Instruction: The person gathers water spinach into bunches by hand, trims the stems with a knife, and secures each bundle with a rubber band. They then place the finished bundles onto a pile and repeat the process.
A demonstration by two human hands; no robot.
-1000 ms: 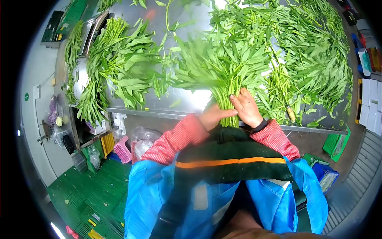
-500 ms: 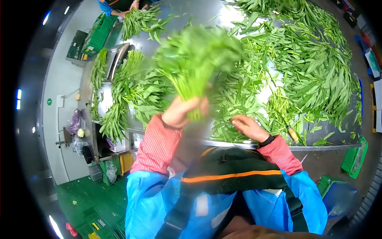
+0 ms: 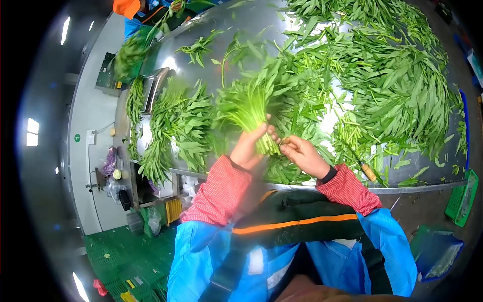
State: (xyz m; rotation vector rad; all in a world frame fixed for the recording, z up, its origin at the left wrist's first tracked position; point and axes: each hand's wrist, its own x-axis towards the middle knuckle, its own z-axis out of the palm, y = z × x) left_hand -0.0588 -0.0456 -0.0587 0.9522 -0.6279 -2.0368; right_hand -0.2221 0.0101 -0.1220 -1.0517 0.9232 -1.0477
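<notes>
My left hand (image 3: 251,146) is wrapped round the stems of a bunch of leafy greens (image 3: 251,105), whose leaves point up and away from me. Close to the cut stem ends, my right hand (image 3: 304,157) has its thumb and fingers pinched together; whether something thin lies between them is too small to tell. A knife with a wooden handle (image 3: 368,172) lies to the right, beside a small heap of cut stems (image 3: 349,132). More loose greens (image 3: 402,95) cover the metal table (image 3: 201,55) on the right.
Bundled greens (image 3: 183,118) lie at the left, near a scale (image 3: 155,88). A co-worker in an orange cap (image 3: 126,7) stands at the far left, holding greens. Green crates (image 3: 462,199) stand at the right floor side. The table's metal edge (image 3: 417,189) runs before me.
The held bunch has come lower and my right hand has moved up and left to its stems. The co-worker's greens have moved left off the table. The view has shifted slightly.
</notes>
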